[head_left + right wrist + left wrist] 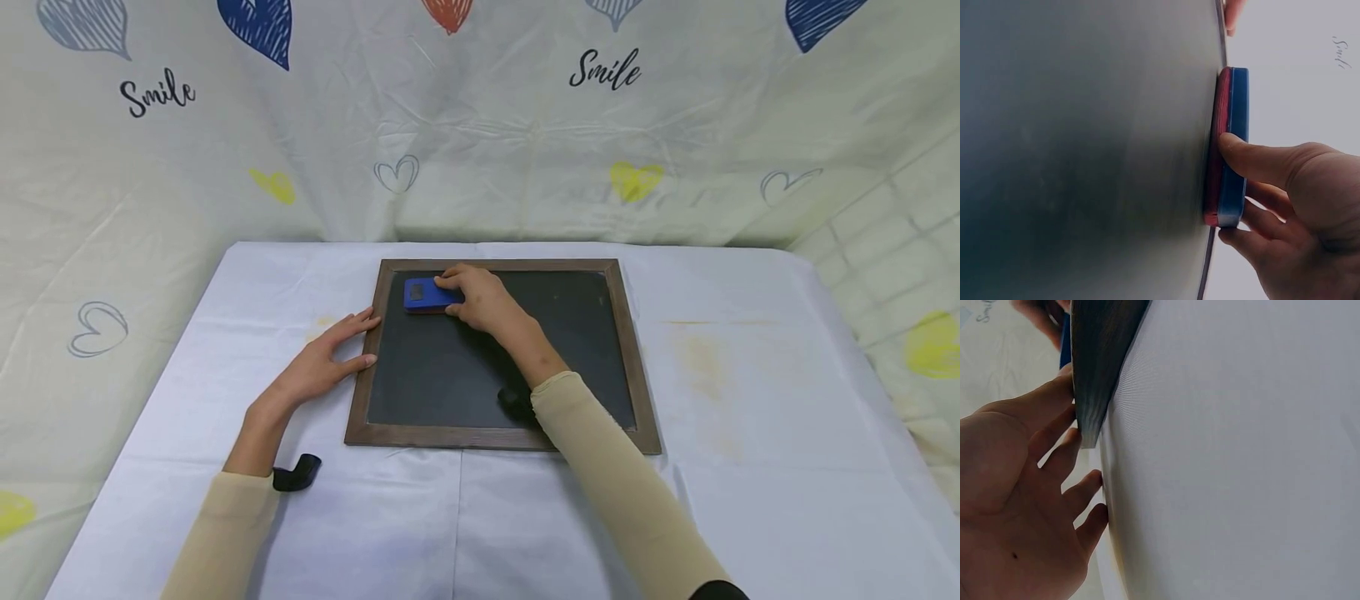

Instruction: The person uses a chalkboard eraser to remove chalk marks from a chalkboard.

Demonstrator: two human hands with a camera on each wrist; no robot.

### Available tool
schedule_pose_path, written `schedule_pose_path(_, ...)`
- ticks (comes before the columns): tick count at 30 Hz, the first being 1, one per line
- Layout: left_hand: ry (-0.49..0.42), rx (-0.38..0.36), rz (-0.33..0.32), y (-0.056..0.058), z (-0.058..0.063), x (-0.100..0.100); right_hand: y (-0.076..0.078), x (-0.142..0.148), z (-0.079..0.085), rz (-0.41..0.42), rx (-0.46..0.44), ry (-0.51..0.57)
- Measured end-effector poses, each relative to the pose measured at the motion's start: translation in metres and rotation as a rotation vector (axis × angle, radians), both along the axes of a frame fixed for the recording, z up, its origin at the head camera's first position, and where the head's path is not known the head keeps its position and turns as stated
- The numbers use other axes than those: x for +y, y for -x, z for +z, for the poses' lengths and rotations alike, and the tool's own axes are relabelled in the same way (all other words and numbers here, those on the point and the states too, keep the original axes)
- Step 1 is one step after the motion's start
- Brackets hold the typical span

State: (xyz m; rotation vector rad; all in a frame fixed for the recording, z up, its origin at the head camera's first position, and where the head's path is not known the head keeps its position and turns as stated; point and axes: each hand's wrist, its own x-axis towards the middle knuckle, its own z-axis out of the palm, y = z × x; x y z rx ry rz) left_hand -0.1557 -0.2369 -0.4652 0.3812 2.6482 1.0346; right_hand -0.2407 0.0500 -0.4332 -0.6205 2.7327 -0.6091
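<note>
A framed chalkboard (442, 375) with a brown wooden frame (487, 439) lies on the white cloth. My right hand (487, 300) grips a blue chalkboard eraser (420, 294) near the board's far left corner. In the right wrist view, the eraser (1234, 181) has its red felt side against the dark surface, thumb on one long side and fingers on the other. My left hand (322, 358) rests at the left side of the frame, fingers spread and fairly straight; in the left wrist view, its fingertips reach the frame's edge (1094, 406) and the cloth beside it.
The table is covered with a white cloth (750, 400) bearing faint yellowish stains to the right of the board. Behind it hangs a pale curtain (495, 192) printed with hearts and the word Smile. A black wrist-camera piece (297, 473) sits by the left cuff.
</note>
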Motion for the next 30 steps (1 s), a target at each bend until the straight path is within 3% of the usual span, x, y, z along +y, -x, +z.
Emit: schedule_pose_path(30, -0.015, -0.010, -0.004, 0.0018, -0.0037, -0.0032, 0.0008, 0.0054, 0.0009, -0.003, -0.026, 0.000)
